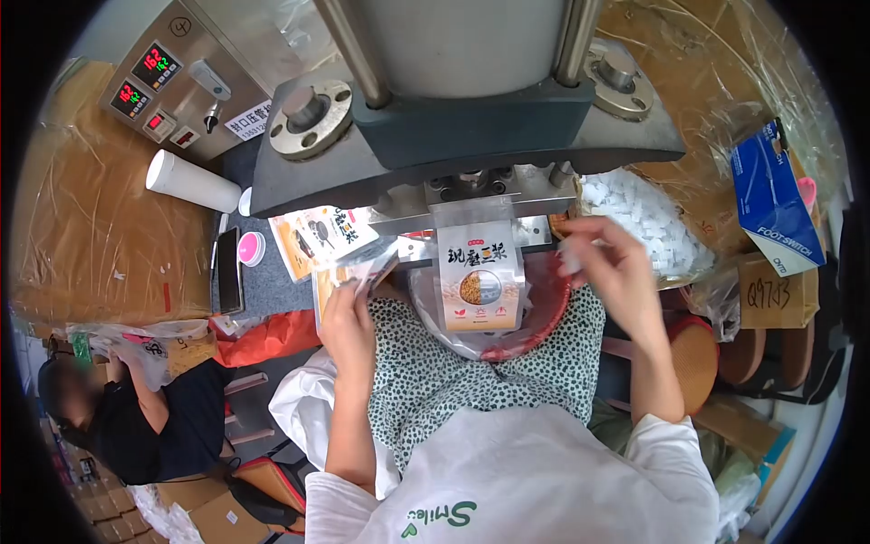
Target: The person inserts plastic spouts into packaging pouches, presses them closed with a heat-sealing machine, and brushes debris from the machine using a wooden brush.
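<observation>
A press (471,136) stands right in front of the person. One pouch (476,313) hangs under it, over a tub (555,313) by the person's knees. The left hand (349,319) is left of that, with another pouch (358,265) in it, and more pouches (299,249) lie behind it on the table (272,295). Further left there's a phone (230,276) — a little round pot (251,247) sits just beside it. Then comes a big box (118,208). The right hand (621,272) is on the other side, near a heap of small bits (643,213). Farthest right — a foot switch box (775,195).
</observation>
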`<action>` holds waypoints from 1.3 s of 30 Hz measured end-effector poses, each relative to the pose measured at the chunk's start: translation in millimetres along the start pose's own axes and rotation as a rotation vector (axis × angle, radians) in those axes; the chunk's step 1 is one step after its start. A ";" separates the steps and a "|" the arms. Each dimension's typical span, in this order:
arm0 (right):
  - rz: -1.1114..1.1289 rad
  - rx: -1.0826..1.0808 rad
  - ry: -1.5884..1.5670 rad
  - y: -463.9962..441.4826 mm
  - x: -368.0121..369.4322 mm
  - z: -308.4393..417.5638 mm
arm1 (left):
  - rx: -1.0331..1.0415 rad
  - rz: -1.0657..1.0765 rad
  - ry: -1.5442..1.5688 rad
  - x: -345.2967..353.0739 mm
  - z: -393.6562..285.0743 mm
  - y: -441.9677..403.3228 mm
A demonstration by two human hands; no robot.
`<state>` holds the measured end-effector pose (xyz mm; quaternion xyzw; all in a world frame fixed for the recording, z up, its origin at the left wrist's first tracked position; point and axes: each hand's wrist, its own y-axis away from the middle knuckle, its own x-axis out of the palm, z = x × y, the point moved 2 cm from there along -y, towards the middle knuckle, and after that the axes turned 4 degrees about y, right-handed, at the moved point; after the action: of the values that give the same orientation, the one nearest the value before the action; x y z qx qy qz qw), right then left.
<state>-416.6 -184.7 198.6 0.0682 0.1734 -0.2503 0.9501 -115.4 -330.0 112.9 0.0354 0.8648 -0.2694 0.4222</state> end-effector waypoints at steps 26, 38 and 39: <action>0.251 -0.336 0.146 -5.3 43.3 -4.2 | 0.153 0.503 0.436 30.0 -86.5 19.1; -0.126 -0.390 0.530 5.6 5.1 -16.7 | -0.784 0.619 1.294 72.5 -84.4 -19.4; -0.189 -0.397 0.607 4.9 -1.5 -21.6 | -0.789 0.618 1.301 73.9 -82.8 -19.5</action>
<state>-421.7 -175.1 179.3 -0.0623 0.4977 -0.2666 0.8230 -227.2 -317.9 107.3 0.2703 0.9190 0.2572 -0.1271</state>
